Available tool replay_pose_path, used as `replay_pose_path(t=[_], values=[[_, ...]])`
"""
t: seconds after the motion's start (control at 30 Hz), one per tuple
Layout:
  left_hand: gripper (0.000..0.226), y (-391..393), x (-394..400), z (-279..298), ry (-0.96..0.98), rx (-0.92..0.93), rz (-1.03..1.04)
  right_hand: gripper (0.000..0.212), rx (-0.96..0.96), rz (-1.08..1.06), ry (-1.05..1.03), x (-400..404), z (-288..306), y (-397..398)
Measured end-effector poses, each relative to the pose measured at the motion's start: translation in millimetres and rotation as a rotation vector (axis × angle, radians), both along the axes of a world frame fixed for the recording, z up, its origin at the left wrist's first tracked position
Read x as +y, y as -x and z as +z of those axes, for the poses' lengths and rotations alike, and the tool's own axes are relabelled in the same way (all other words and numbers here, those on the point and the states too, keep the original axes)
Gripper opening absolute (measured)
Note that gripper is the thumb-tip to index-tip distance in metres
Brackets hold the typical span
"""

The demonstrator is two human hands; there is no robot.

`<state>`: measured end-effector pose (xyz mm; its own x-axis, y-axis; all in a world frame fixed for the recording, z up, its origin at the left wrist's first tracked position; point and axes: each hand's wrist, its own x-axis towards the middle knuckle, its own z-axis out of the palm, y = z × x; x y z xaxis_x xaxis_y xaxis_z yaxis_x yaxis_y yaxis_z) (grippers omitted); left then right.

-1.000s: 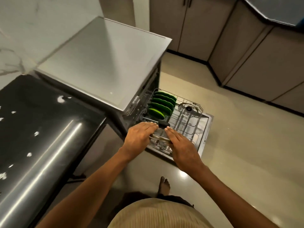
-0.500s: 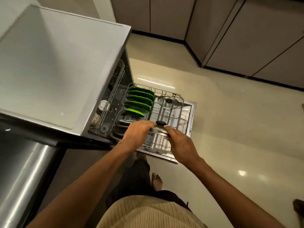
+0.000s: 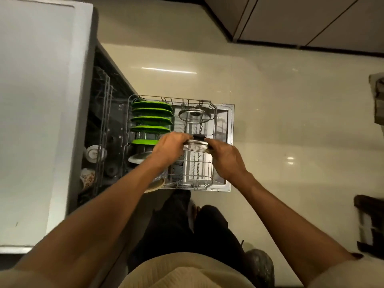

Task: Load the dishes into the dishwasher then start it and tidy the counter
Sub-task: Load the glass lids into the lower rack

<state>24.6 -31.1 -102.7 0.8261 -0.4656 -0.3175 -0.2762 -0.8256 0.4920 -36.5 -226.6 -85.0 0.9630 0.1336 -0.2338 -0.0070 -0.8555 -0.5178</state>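
Note:
A glass pot lid (image 3: 196, 146) with a metal rim and black knob stands on edge over the pulled-out lower rack (image 3: 204, 182) of the open dishwasher. My left hand (image 3: 169, 149) grips its left edge and my right hand (image 3: 225, 156) grips its right edge. Several green plates (image 3: 151, 119) stand in a row at the rack's left. A second glass lid (image 3: 195, 115) leans at the rack's far side. A pale dish (image 3: 138, 158) sits partly hidden under my left forearm.
The dishwasher's grey top (image 3: 37, 121) fills the left. Cups (image 3: 92, 153) sit in the upper rack inside the machine. The open door (image 3: 229, 146) lies flat on the glossy floor. Cabinets (image 3: 311, 19) line the far wall. Dark objects (image 3: 367, 221) stand at the right edge.
The view has swung to look straight down over the rack. Both hands stay on the lid, which has shifted slightly over the rack's right half.

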Motion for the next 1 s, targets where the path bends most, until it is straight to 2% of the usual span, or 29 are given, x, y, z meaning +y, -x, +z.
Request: replay_pose_path(t=[0.2,0.33,0.47,0.8,1.0], values=[[0.035,-49.1,-5.5,-40.2,0.0,0.077,-0.007,0.04,0.103,-0.059,0.024,-3.1,-46.3,-51.1],[0.02,-78.0,-9.2,-76.7,-0.026,0.145,-0.007,0.033,0.125,-0.066,0.036,-6.4,-90.5,-80.7],[0.01,-102.8,-10.5,-112.0,-0.041,0.18,-0.069,0.035,0.132,-0.069,0.048,-9.6,-132.3,-105.2],[0.052,-121.8,-32.1,-200.3,-0.075,0.137,0.0,0.029,0.062,-0.072,0.057,-26.1,-222.7,-121.8],[0.05,-113.6,-34.3,-240.4,-0.054,0.097,0.038,0.023,0.086,-0.064,0.092,-26.9,-258.6,-118.4]])
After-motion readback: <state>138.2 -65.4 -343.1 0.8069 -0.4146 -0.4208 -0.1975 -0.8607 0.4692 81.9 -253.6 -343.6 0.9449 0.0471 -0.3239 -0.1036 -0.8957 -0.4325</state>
